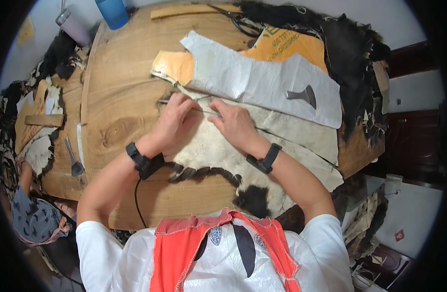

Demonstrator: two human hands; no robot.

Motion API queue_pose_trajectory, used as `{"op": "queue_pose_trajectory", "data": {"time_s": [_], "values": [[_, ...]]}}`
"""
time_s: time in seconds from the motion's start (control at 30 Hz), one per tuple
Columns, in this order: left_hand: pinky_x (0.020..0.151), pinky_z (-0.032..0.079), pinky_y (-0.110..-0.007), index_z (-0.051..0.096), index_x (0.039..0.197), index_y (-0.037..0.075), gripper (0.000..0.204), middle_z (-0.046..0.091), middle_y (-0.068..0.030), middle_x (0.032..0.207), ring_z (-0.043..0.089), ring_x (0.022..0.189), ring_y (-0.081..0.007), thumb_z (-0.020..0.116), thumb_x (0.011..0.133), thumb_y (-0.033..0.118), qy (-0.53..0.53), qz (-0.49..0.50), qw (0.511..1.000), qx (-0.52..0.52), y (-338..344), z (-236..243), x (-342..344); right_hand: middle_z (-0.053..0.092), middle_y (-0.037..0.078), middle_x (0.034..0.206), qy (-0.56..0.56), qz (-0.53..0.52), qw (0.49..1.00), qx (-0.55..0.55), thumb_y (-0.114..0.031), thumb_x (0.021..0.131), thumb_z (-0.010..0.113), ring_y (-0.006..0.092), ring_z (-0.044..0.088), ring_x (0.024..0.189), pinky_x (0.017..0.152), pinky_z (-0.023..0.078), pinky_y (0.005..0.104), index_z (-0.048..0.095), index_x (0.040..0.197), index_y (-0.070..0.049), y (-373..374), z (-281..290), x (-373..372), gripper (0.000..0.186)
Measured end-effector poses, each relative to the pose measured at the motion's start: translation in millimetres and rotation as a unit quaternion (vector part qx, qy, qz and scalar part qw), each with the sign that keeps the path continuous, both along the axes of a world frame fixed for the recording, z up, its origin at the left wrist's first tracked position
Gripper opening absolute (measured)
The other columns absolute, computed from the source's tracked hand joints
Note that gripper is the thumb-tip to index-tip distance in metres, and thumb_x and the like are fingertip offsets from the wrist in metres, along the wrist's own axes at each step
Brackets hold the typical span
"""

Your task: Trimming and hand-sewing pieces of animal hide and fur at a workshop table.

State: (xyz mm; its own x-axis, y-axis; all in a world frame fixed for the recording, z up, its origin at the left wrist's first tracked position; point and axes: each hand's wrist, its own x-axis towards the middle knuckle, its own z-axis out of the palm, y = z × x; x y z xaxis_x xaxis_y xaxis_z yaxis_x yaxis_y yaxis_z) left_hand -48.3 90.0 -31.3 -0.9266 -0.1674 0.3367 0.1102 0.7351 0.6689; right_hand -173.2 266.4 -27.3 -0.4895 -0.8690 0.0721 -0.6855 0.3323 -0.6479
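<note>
A pale hide [204, 146] with dark fur along its edge lies skin side up on the wooden table. My left hand [177, 117] rests on its upper left part, fingers curled and pressed together. A thin dark piece sticks out beside those fingers. Close by on the right, my right hand [234, 124] is closed too, its fingertips pinched low against the hide. Something slim and grey shows at them, too small to name. A dark slit runs through the hide from near my right hand to the lower right. Above both hands lies a grey-white paper pattern [262, 80].
A flared metal weight [303, 96] sits on the pattern. Scissors [238, 22] and black fur pieces [350, 53] lie along the far side. A blue cup [112, 13] and a pale tumbler [72, 27] stand far left. Another person's arm [26, 177] is at the left edge.
</note>
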Motion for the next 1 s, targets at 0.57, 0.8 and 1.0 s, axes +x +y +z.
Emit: {"op": "queue_pose_trajectory", "data": {"time_s": [0.57,0.8,1.0], "values": [[0.083,0.043,-0.039,0.069,0.095,0.01,0.015,0.061,-0.0078,0.092,0.056,0.093,-0.0296,0.074,0.081,0.009,0.001,0.02,0.999,0.033,-12,-7,-12,0.065,0.013,0.073,0.075,0.057,0.993,-0.067,-0.014,0.085,0.068,0.034,0.065,0.068,0.062,0.05,0.042,0.067,0.084,-0.006,-22,8,-17,0.009],[0.083,0.043,-0.037,0.074,0.08,0.011,0.009,0.066,-0.0001,0.085,0.057,0.09,-0.0233,0.081,0.075,0.012,-0.016,0.061,0.997,0.044,-11,-22,-13,0.068,0.011,0.081,0.014,0.079,0.996,0.042,-0.018,0.092,0.064,0.0363,0.067,0.075,0.065,0.052,0.0437,0.062,0.092,-0.008,-35,25,-34,0.01],[0.084,0.043,-0.036,0.075,0.081,0.012,0.01,0.067,0.0013,0.086,0.058,0.089,-0.0222,0.082,0.075,0.013,-0.019,0.07,0.995,0.063,-11,-18,-15,0.068,0.007,0.086,-0.027,0.153,0.988,-0.023,-0.015,0.09,0.066,0.0287,0.067,0.079,0.069,0.052,0.0372,0.067,0.094,-0.008,-42,14,-61,0.008]]}}
